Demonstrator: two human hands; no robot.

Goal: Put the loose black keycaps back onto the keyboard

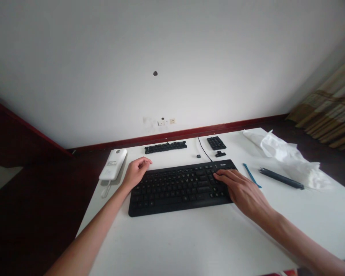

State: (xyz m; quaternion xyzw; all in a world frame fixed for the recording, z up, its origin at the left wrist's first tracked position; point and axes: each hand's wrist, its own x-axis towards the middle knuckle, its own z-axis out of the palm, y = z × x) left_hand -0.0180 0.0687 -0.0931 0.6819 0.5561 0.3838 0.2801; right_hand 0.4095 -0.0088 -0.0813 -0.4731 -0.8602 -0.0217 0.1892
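Note:
A black keyboard (pixel 178 188) lies across the middle of a white table (pixel 189 237). My right hand (pixel 241 189) rests flat on the keyboard's right end, fingers stretched over the keys. At the keyboard's upper left corner my left hand (pixel 135 171) sits with its fingers loosely curled; nothing shows in it. Behind the keyboard lie a row of loose black keycaps (pixel 166 147), a block of number keycaps (pixel 216 143), a small cluster of keycaps (pixel 220 154) and a single keycap (pixel 198 156).
A white power bank (pixel 113 164) with a cable lies at the table's left edge. A blue strip tool (pixel 251 175), a dark pen-like tool (pixel 281 178) and crumpled white plastic (pixel 287 157) lie on the right. The keyboard's cable (pixel 203 148) runs to the back edge.

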